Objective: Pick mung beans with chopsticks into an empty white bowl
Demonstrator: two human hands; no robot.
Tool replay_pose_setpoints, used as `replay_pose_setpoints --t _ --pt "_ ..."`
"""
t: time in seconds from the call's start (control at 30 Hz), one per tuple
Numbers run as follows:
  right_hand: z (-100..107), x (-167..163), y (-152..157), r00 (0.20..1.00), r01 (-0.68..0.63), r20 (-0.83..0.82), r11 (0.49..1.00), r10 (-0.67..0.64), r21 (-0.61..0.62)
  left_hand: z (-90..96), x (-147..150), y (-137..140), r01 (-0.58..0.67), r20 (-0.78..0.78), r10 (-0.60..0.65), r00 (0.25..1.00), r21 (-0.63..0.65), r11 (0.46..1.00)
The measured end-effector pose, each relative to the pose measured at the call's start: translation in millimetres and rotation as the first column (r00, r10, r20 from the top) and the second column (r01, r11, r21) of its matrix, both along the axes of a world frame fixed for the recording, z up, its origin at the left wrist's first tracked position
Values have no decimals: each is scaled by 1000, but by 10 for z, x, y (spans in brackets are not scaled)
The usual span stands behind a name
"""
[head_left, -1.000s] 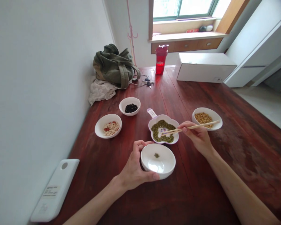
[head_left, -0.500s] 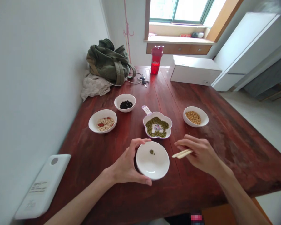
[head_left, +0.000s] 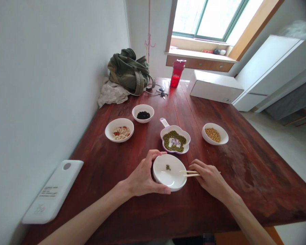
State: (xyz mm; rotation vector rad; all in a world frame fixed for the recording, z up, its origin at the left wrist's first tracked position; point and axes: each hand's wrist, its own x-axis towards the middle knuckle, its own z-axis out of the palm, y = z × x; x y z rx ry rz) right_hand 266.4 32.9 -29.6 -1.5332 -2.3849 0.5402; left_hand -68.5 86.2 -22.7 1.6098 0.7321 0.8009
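1. My left hand (head_left: 149, 175) grips the white bowl (head_left: 172, 182), nearer me than the flower-shaped dish (head_left: 186, 147); my fingers hide part of its side.
2. My right hand (head_left: 209, 175) grips chopsticks (head_left: 191, 175), their middles hidden; whether the tips touch the bowl, I can't tell.
3. The red-brown wooden table (head_left: 104, 163) runs out of view; the window (head_left: 216, 20) beyond is washed out.

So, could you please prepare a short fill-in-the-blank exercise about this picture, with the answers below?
1. The left hand holds a round white ____.
2. The right hand holds a pair of ____.
3. The beans in the flower-shaped dish are ____ in colour.
4. The bottle near the white box is ____ in colour.

Missing words: bowl; chopsticks; green; red.
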Motion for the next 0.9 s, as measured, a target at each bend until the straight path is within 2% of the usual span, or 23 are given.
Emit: replay_pose_setpoints --t 0.2,0.4,0.5,0.6,0.67,0.77,0.83,0.9 --pt "-39 85 -19 999 27 -38 999 -26 21 -24 15 -9 -3 17 3 1000 2 1000" --pt "-11 85 2 999 32 -6 999 -32 23 -58 39 -17 -18 41 18 999 -6 1000" --pt "111 75 65 994 64 -96 998 -61 28 -65 57 -44 -29 51 30 998 -28 999" --pt "318 -24 138 960 75 -275 994 -51 75 -65 86 -59 -44 42 47 998 -54 998" --pt "465 -146 192 931 30 -365 993 14 114 -58 117 -57 -66 47 70 996 -86 994" --pt "628 -304 318 906 -70 -403 985 130 161 -36 178 -48 -102 78 114 990 -137 985" --pt "680 -326 448 870 -5 -474 966 131 258 -16 222 -48 -126 82 139 987 -151 980" --pt "690 -275 605 828 142 -556 934 69 328 3 264 -59 -152 65 163 984 -149 977"
